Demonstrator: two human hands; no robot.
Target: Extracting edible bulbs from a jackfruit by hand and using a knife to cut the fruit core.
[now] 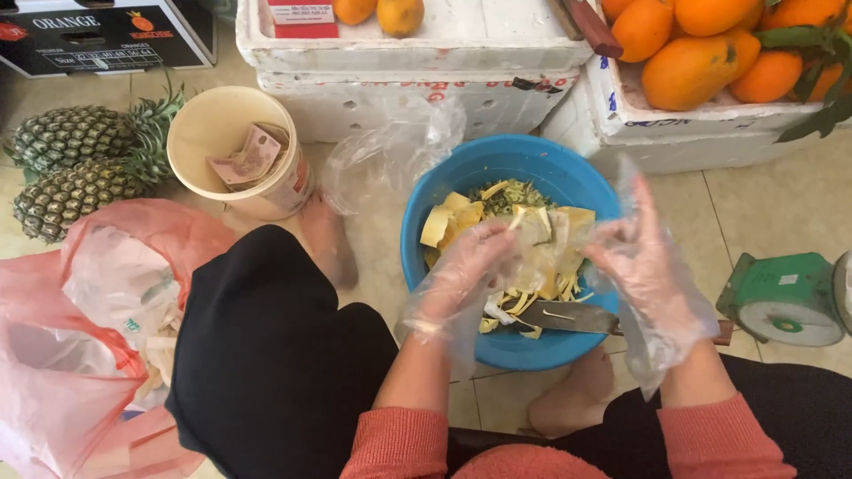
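I crouch over a blue basin [444, 177] holding yellow fruit peelings [457, 217]. Both my hands wear loose clear plastic gloves. My left hand [470, 270] hovers over the basin's middle, its fingertips pinched on a fold of clear plastic film [543, 238] that stretches across to my right hand. My right hand [641, 257] is raised over the basin's right rim with fingers apart and nothing else in it. A knife lies across the basin's near side below both hands, blade [568, 317] on the peelings, wooden handle [724, 333] sticking out past the rim on the right.
A beige bucket [209, 124] with banknotes stands to the left, with two pineapples [71, 164] and pink plastic bags [53, 355] beyond it. White foam boxes [426, 84] of orange fruit [701, 62] line the back. A green scale [785, 302] sits right. My bare feet [577, 395] flank the basin.
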